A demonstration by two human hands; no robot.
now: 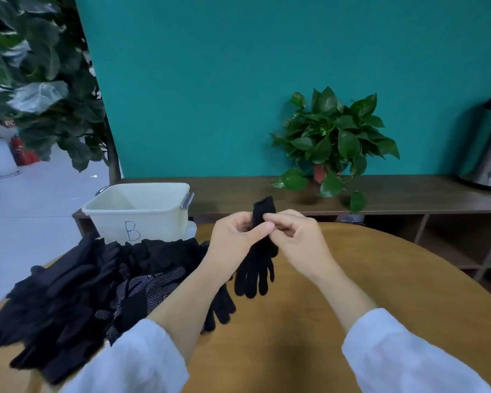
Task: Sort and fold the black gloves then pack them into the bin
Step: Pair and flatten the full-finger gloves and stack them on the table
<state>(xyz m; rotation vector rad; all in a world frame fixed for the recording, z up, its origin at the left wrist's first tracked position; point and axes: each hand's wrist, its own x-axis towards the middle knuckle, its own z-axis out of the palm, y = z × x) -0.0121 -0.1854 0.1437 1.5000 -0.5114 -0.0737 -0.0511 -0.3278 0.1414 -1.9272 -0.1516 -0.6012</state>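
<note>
A black knit glove (257, 268) hangs above the round wooden table (338, 279), cuff up and fingers pointing down. My left hand (236, 236) and my right hand (298, 239) both pinch it near the cuff, thumbs meeting in front of it. A heap of black gloves (77, 293), some with white dots, lies on the table's left side. Behind the heap stands the cream plastic bin (142, 214) marked "B"; nothing shows inside it from here.
A low wooden shelf (394, 194) runs along the teal wall behind the table, carrying a potted green plant (332, 143) and a steel canister (485, 148) at far right. A large leafy plant (34, 89) stands at the left.
</note>
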